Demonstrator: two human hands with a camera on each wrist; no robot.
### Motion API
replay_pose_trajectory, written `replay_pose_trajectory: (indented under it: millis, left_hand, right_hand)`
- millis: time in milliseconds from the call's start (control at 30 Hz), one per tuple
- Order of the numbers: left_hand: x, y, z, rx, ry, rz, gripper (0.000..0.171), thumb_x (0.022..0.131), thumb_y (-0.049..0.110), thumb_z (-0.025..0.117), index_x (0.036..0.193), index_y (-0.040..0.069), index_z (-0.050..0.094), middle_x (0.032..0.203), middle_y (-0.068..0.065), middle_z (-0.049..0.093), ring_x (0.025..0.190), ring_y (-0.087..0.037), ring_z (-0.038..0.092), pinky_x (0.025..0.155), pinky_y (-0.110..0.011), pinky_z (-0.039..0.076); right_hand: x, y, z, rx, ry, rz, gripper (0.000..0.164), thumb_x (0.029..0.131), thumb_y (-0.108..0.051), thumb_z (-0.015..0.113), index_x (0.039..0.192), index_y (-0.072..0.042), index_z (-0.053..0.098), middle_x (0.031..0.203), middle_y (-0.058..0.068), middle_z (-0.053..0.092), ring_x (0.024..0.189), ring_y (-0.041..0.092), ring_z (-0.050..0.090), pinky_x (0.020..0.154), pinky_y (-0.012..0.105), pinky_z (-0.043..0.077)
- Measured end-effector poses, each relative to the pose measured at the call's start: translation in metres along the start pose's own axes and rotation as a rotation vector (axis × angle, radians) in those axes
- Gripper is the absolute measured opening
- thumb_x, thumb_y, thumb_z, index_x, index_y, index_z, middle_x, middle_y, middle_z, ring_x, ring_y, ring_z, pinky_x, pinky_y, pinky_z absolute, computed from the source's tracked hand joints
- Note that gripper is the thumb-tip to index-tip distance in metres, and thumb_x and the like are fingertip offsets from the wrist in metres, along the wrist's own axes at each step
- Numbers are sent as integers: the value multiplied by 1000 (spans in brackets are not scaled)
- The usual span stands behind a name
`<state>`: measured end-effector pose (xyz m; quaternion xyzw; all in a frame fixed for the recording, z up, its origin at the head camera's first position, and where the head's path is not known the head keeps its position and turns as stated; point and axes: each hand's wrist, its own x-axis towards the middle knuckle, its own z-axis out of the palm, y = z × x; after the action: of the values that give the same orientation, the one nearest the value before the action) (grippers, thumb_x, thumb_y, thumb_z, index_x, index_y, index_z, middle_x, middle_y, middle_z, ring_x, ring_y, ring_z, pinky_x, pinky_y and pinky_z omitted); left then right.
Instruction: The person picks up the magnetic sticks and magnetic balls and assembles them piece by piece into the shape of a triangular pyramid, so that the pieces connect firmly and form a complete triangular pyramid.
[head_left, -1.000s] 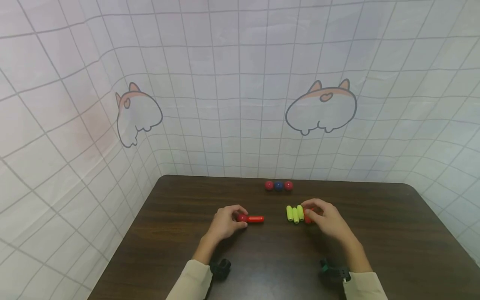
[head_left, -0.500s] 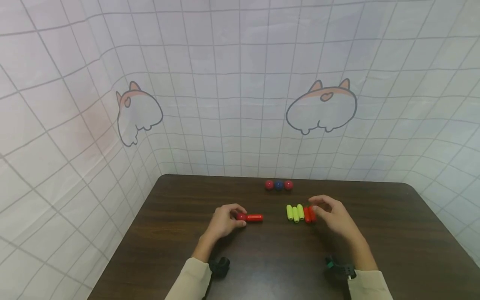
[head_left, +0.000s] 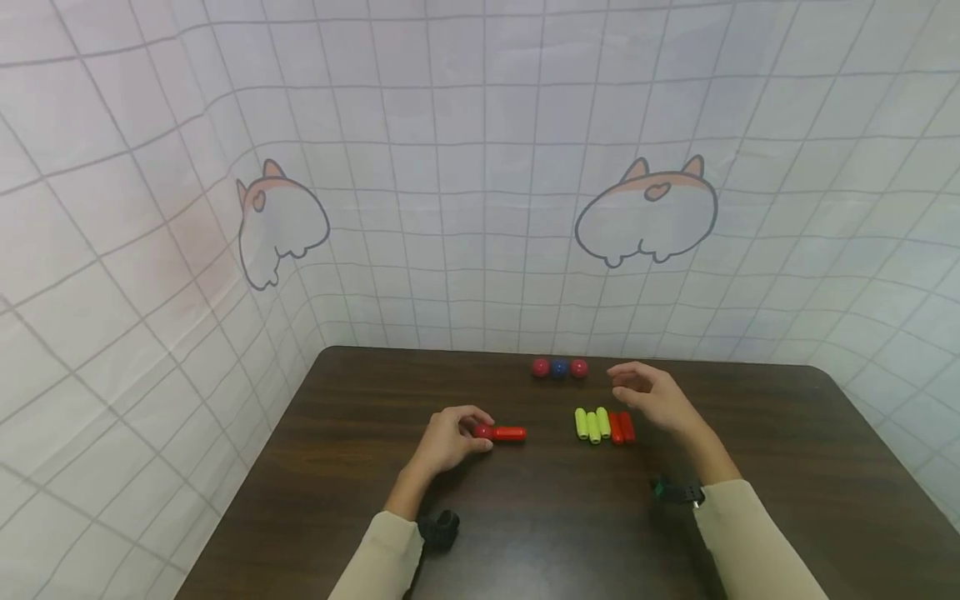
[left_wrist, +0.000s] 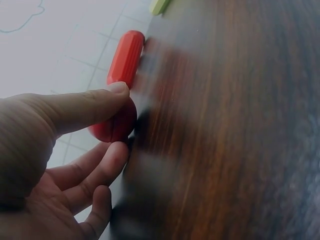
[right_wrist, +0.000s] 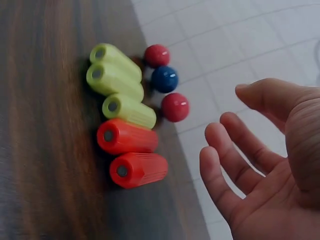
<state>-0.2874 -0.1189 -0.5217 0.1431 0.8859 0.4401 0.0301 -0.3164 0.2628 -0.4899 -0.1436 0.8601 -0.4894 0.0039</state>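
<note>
Item one: a red ball [left_wrist: 122, 122], low over the left-centre of the table [head_left: 525, 517]; whether it touches the wood is hard to tell. The left hand [head_left: 444, 442] pinches it between thumb and fingertips, narrowly. Item two: a red rod [head_left: 510, 433], lying crosswise, one end against the ball, the other pointing toward the table's middle; how the two are fixed, if at all, cannot be told.

Item three: the right hand [head_left: 660, 400], fingers apart and loosely bent, thumb spread, holding nothing, between the row of rods and the row of balls.

Risks, as judged: the ball, smooth and round, could roll if the pinch slackened; the rod might swing or part from it, since the hand grips only the ball. A brush of the right fingers could scatter either row.

Materials: three yellow-green rods [right_wrist: 131, 112] and two loose red rods [right_wrist: 145, 167] lie side by side, plastic-looking, lightly ridged, with rounded ends, each showing a dark round inset, perhaps metal. Beyond them, near the far edge, a row of glossy spheres: a blue ball [right_wrist: 165, 79] between two spare red balls [right_wrist: 175, 107].

Surroundings: dark wood-grained table top, softly reflective; a pale, rumpled, grid-printed sheet [head_left: 450, 167] behind; cream sleeves [head_left: 382, 550] on both arms.
</note>
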Motion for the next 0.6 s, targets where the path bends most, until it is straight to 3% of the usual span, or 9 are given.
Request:
replay_pose_trajectory:
  millis: [267,600]
  left_hand:
    - [0,-1,0,-2,-1,-5,28,80,16,88,105,21,76,95,-1,74,68,-12,61,60,-29,49]
    - [0,-1,1,-10,8,8,28,79,14,88,104,21,77,93,0,73,67,-12,61,60,-29,49]
  right_hand:
    - [34,3,3,-7,-138,68,49,101,-15,65,145,-1,50,144,31,53,122,42,61,93,53,57]
    - [62,3,11,-47,-198,159,55,99,-15,66,150,-7,47,151,29,44,120,38,60,94,47,56]
